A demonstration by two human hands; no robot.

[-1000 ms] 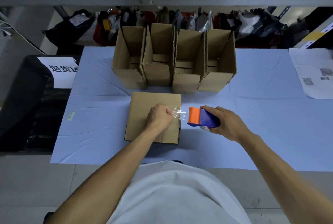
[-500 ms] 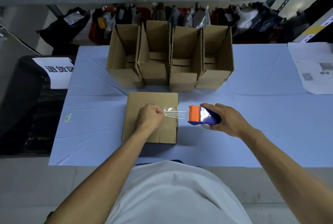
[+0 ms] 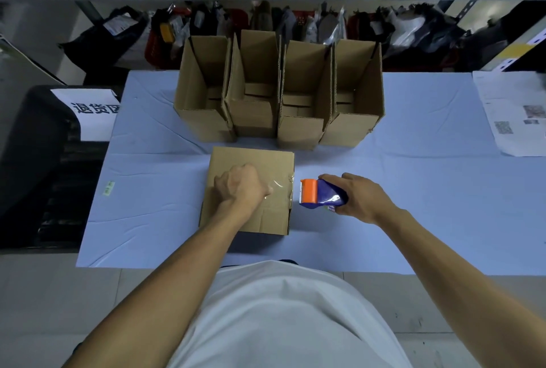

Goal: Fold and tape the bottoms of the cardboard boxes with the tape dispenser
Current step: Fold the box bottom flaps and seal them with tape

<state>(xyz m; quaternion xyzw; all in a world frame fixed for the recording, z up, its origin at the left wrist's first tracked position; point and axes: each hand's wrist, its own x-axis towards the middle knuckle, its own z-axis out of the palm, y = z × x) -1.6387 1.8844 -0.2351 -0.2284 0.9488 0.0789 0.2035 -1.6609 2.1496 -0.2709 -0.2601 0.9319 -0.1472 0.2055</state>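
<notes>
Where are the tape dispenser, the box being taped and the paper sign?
tape dispenser [image 3: 320, 195]: head view, blue body.
box being taped [image 3: 236, 157]: head view, bare top panel.
paper sign [image 3: 88, 119]: head view, white sheet.

Brown cardboard box [image 3: 251, 160] lies bottom-up on the blue table cover, near the front edge, flaps folded shut, clear tape [image 3: 279, 187] shiny across the seam and wrapping over the right edge. Tape dispenser [image 3: 320, 197], blue body with orange toothed cutter head, sits just right of that box, cutter facing it, apart from the edge. Four more cardboard boxes [image 3: 279, 92] stand upright in a touching row just behind, tops open, flaps up.
</notes>
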